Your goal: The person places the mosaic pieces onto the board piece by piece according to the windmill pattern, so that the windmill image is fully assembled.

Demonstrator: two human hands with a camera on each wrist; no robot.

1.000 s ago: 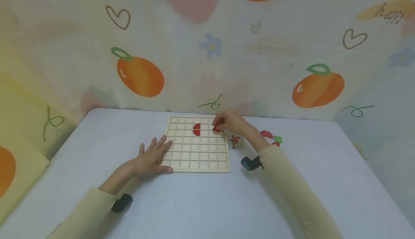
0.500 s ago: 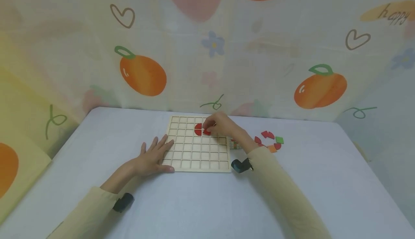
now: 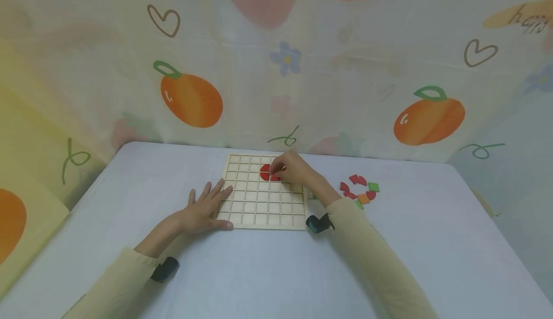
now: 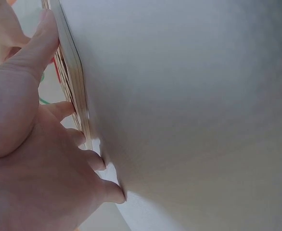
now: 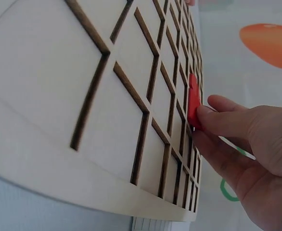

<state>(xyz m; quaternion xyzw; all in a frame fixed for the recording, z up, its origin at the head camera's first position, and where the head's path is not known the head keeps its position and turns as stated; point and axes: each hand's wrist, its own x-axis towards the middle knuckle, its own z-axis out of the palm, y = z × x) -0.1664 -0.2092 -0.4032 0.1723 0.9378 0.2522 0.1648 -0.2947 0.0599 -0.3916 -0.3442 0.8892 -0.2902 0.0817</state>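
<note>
A square wooden grid board point(image 3: 256, 208) lies on the table. Along its left side my left hand point(image 3: 200, 214) rests with fingers spread, thumb at the near left corner; in the left wrist view its thumb lies against the board's edge point(image 4: 76, 77). Over the upper middle of the grid, my right hand point(image 3: 295, 169) pinches a red quarter-circle tile point(image 3: 275, 177) between thumb and fingers. Two red tiles point(image 3: 264, 172), together a half circle, sit in cells just left of it. The right wrist view has the pinched red tile point(image 5: 194, 110) down at the grid, partly covered by fingertips.
Right of the board lie several loose red tiles point(image 3: 344, 187), a green square point(image 3: 373, 187) and an orange one point(image 3: 364, 199). A small pattern card point(image 3: 311, 194) shows partly behind the right wrist. A printed cloth point(image 3: 285, 103) hangs behind the table.
My right hand has carried the red tile leftward across the board to beside the red half circle, then stayed there. More loose tiles show by the right forearm. The left hand stays put.
</note>
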